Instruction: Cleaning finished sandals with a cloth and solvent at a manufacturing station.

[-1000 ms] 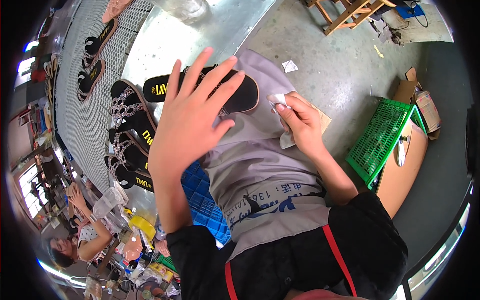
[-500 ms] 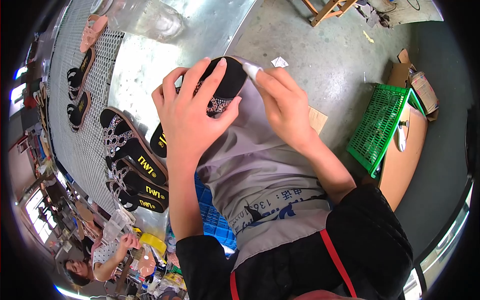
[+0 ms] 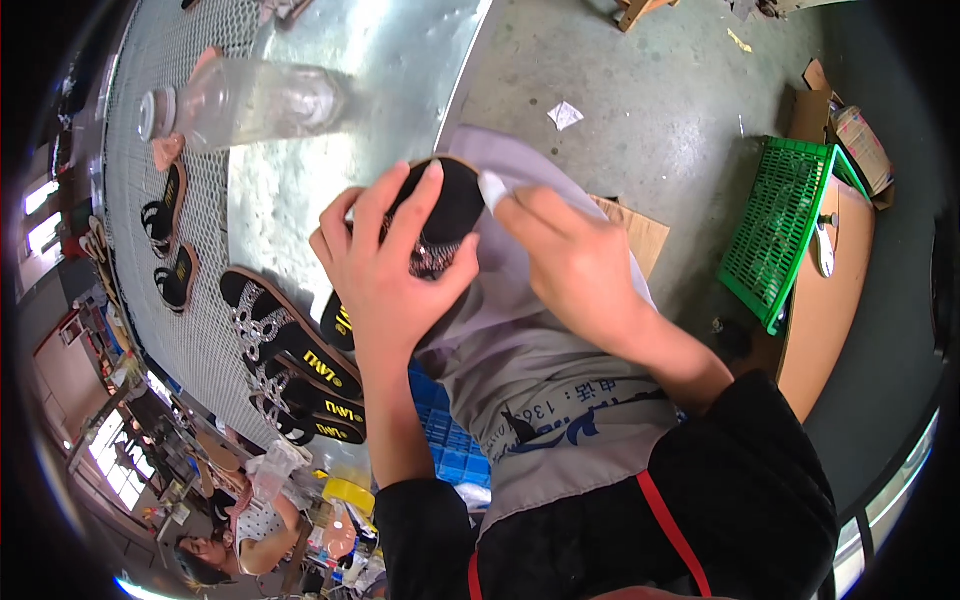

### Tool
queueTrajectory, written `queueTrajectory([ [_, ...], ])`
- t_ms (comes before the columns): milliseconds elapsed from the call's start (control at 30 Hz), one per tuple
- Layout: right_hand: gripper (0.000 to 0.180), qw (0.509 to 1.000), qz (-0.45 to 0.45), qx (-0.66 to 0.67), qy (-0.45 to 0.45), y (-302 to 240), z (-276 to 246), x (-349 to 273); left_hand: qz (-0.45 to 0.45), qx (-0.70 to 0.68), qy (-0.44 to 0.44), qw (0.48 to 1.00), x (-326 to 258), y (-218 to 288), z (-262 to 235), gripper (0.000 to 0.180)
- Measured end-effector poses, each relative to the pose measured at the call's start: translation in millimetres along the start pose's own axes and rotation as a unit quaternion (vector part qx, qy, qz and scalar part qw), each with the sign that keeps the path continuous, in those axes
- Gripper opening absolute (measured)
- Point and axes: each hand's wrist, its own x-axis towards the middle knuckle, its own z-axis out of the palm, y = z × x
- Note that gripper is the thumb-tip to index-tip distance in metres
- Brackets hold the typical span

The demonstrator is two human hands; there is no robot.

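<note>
A black sandal point(image 3: 458, 195) with a glittering, stone-studded strap is held over my lap by my left hand point(image 3: 380, 270). My left fingers spread across the strap, and the thumb presses near the strap's edge. At the sandal's rounded end, my right hand point(image 3: 580, 265) has its fingers curled in. A small white cloth-like piece point(image 3: 492, 190) covers the right fingertip, right beside the sole's edge. Whether it touches the sole is hard to tell. Left of my left forearm, several similar black sandals point(image 3: 290, 325) lie in a row, partly overlapping.
A metal table point(image 3: 400, 70) carries a clear plastic bottle point(image 3: 265, 105) lying on its side. Along it runs a mesh belt point(image 3: 215, 215) with more sandals. A blue crate point(image 3: 440, 435) sits below my left arm, a green crate point(image 3: 775, 230) at right. Another person point(image 3: 265, 530) works at lower left.
The view has shifted, so the table and bottle appear lower in the picture. My right fingertip stays by the sole's edge, with the hand tilted a little differently. My left hand keeps its hold.
</note>
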Motion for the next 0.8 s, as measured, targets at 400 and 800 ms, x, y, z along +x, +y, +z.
queueTrajectory([
  [400, 0.050, 0.999, 0.025, 0.019, -0.037, 1.7, -1.0, 22.7, 0.004, -0.029, -0.033, 0.999, 6.2, 1.6, -4.0, 0.068],
  [800, 0.044, 0.998, 0.011, -0.009, -0.067, -6.3, -2.9, 16.5, -0.001, -0.044, -0.005, 0.999, 4.8, -4.4, -5.4, 0.067],
])
